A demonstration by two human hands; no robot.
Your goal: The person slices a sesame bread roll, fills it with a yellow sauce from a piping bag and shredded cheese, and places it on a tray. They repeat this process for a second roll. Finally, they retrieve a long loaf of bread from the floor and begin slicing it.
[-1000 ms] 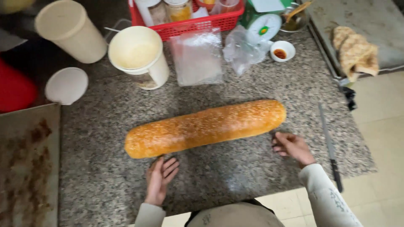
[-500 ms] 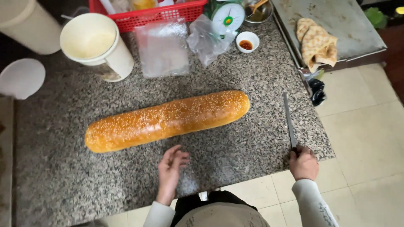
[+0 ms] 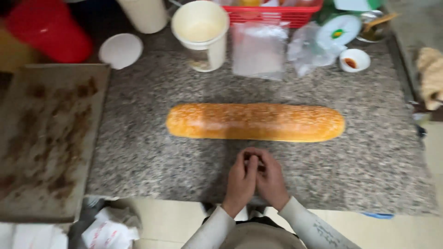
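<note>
Hands – left hand (image 3: 241, 180) and right hand (image 3: 271, 180) clasped together, seemingly holding nothing | sesame loaf (image 3: 255, 122) just beyond – untouched

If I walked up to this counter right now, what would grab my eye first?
Most likely the long sesame-seeded loaf lying crosswise in the middle of the speckled stone counter. Just in front of it, the left hand and right hand are pressed together, apart from the bread. To the left lies a stained baking tray, and behind the loaf stands a cream tub.
</note>
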